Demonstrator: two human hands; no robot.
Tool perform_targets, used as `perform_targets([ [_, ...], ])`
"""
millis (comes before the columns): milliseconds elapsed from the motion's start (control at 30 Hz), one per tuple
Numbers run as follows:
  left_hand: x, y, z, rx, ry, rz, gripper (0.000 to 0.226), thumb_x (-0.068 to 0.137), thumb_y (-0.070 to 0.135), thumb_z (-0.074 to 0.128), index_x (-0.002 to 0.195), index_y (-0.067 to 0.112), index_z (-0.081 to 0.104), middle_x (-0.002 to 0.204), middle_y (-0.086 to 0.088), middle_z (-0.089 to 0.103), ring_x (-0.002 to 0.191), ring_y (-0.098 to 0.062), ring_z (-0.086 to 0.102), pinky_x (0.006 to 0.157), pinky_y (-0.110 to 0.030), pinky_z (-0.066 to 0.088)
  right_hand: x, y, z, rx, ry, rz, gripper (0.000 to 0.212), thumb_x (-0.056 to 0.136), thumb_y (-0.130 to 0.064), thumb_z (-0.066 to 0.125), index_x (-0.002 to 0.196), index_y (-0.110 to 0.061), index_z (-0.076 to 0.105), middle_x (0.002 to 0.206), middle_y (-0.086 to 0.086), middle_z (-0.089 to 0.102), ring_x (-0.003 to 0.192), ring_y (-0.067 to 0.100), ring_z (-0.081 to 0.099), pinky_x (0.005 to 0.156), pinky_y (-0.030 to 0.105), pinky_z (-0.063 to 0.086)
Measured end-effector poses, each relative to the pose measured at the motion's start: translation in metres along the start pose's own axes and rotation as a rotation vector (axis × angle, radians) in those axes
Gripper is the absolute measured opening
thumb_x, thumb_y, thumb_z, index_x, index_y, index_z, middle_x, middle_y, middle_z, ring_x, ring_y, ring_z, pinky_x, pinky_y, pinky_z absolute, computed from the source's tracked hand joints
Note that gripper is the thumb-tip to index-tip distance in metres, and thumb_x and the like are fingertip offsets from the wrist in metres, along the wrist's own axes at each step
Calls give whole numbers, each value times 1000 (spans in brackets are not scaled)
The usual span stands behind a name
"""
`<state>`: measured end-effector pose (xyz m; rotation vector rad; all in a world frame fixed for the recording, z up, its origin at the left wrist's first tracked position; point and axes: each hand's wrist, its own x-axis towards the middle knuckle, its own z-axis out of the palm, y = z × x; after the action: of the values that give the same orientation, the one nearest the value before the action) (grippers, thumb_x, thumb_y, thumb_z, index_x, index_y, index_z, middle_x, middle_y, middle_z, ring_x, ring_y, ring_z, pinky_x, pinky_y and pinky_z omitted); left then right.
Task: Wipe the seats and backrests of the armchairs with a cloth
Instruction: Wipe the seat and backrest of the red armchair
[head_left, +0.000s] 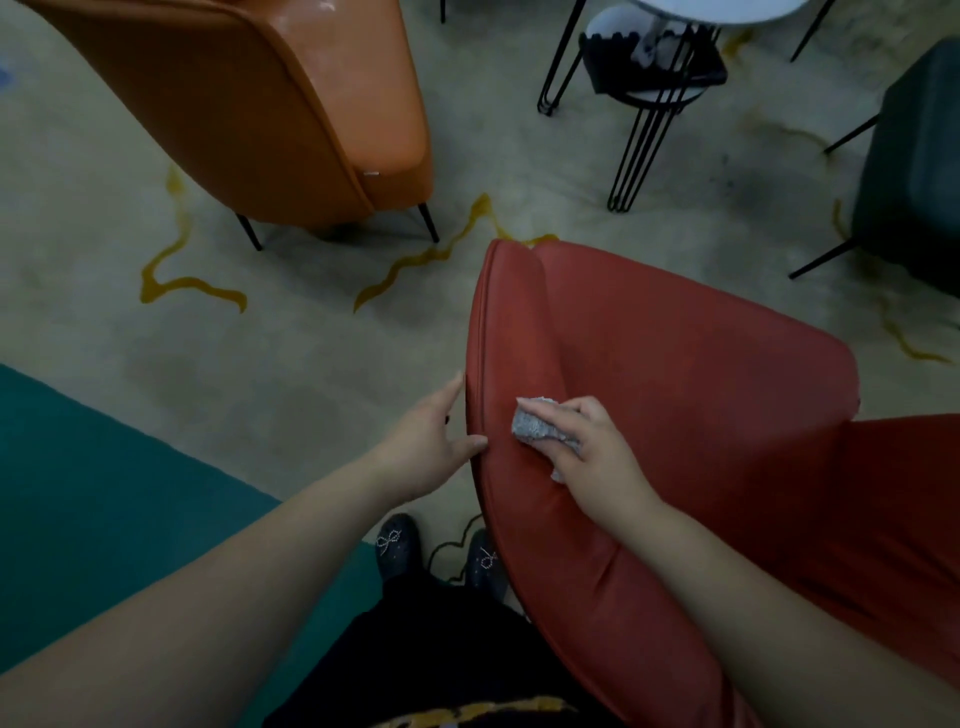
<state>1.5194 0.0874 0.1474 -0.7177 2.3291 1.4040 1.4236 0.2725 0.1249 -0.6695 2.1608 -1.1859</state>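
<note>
Right hand (592, 447) pinches crumpled grey cloth (540, 427), pressing it on inner side of red leather armchair (675, 364) backrest, just inside rim. Left hand (431, 436) — fingers straight, spread — braces rim's outer edge. Judgement: keep rim steadied, sweep cloth along backrest in overlapping strokes — then down toward seat.

Lounge or café: colourful armchairs (649, 364), hairpin-leg table (717, 8), patterned carpet (260, 338).

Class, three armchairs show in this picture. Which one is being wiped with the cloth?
The red armchair: the right hand presses the grey cloth on it. The orange armchair and the dark one stand untouched.
</note>
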Motion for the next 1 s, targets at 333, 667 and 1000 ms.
perform_targets([
  [333, -20, -22, -87, 632, 188, 14, 65, 98, 39, 46, 153, 19, 18, 159, -1, 21, 144, -20, 21, 117, -29, 17, 16, -54, -19, 79, 306, 164, 39, 93, -7, 56, 131, -18, 59, 83, 10, 66, 51, -1, 59, 51, 6, 43],
  [667, -19, -78, -194, 917, 202, 34, 58, 98, 46, 40, 150, 24, 26, 157, 3, 26, 143, -23, 22, 115, -39, 22, 69, -137, 40, 75, 521, 168, 36, 92, -18, 58, 129, -20, 61, 111, -3, 65, 81, -2, 63, 63, -2, 39],
  [1000, -22, -135, -321, 967, 238, 105, 57, 99, 46, 39, 150, 25, 26, 157, 2, 25, 144, -22, 20, 117, -40, 18, 136, -200, 131, 102, 561, 211, 36, 93, -26, 57, 129, -25, 59, 119, 3, 65, 101, 16, 62, 84, 26, 45],
])
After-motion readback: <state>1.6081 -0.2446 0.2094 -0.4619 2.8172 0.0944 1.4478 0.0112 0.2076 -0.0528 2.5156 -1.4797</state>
